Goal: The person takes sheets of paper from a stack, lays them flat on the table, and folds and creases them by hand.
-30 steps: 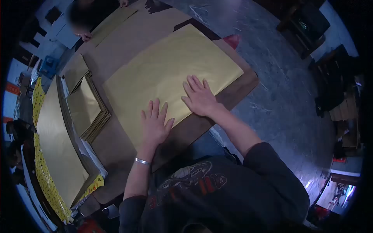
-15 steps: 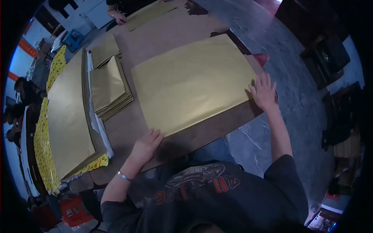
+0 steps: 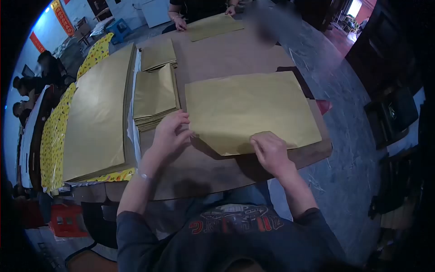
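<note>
A large gold paper sheet [image 3: 253,109] lies on the brown table, its near-left corner raised or folded so that the edge there runs at a slant. At its left edge is my left hand [image 3: 168,133], fingers and thumb curled in about the paper near that corner. My right hand [image 3: 272,150] grips the near edge, its fingers bent over the paper. To the left, close to my left hand, sits a stack of folded gold paper [image 3: 156,93], with another folded stack [image 3: 158,54] behind it.
Big flat gold sheets [image 3: 97,109] are piled at the left over yellow patterned wrapping [image 3: 56,127]. Across the table [image 3: 217,61], another person's hands [image 3: 180,23] are at a gold sheet [image 3: 215,27]. A red stool [image 3: 68,221] stands below left, a blue stool [image 3: 120,29] farther back.
My right hand has moved left along the near edge from the right corner. My left hand has moved up the left edge, and the near-left corner has come up. The view has turned.
</note>
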Demonstrator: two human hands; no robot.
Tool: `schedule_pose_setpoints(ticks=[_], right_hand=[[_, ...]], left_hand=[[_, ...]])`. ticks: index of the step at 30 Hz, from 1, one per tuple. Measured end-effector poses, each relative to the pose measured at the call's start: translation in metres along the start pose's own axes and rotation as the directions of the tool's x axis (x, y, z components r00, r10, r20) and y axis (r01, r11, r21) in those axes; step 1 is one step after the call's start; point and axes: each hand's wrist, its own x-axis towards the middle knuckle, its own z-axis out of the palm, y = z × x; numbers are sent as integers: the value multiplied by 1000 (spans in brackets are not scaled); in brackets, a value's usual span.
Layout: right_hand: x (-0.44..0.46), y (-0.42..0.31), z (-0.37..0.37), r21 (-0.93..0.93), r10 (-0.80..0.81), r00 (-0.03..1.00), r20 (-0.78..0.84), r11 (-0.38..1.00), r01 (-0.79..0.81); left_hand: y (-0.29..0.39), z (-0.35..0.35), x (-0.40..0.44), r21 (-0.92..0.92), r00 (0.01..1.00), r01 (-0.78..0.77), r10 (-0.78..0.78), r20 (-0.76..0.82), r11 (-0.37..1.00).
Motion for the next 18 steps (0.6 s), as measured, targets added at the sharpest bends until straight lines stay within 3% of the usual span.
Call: schedule_pose_setpoints(ticks=[1, 3, 4, 7, 9, 11, 12, 14, 17, 18], right_hand=[[3, -1, -4, -3, -9, 1000, 3, 1000, 9], [8, -4, -7, -18, -98, 995, 35, 995, 98], [4, -1, 7, -48, -95, 986, 138, 994, 102], [-8, -20, 47, 48, -217, 945, 246, 976, 212], [-19, -30, 69, 142, -243, 920, 306, 968, 208], [-29, -34, 83, 50, -230, 909, 348, 973, 227], [-30, -33, 87, 28, -215, 908, 359, 975, 220], [-29, -32, 90, 30, -195, 915, 353, 980, 198], [-29, -34, 96, 23, -181, 940, 288, 983, 182], [-30, -35, 98, 4, -164, 952, 260, 986, 169]], left_hand=[[-13, 1, 0, -58, 995, 101, -101, 0, 993], [-23, 12, -2, -126, 983, 152, -137, 121, 980], [-13, 14, -1, -138, 971, 173, -146, 188, 975], [-7, 5, -4, -52, 918, 261, -231, 323, 964], [2, -1, -22, 45, 850, 43, -60, 523, 998], [19, 24, -56, 151, 720, -259, 87, 689, 954], [28, 31, -69, 153, 718, -242, 71, 692, 958], [41, 42, -82, 222, 789, -353, 162, 592, 909], [13, 56, -85, 316, 844, -410, 224, 488, 856], [15, 53, -79, 276, 862, -334, 174, 475, 901]])
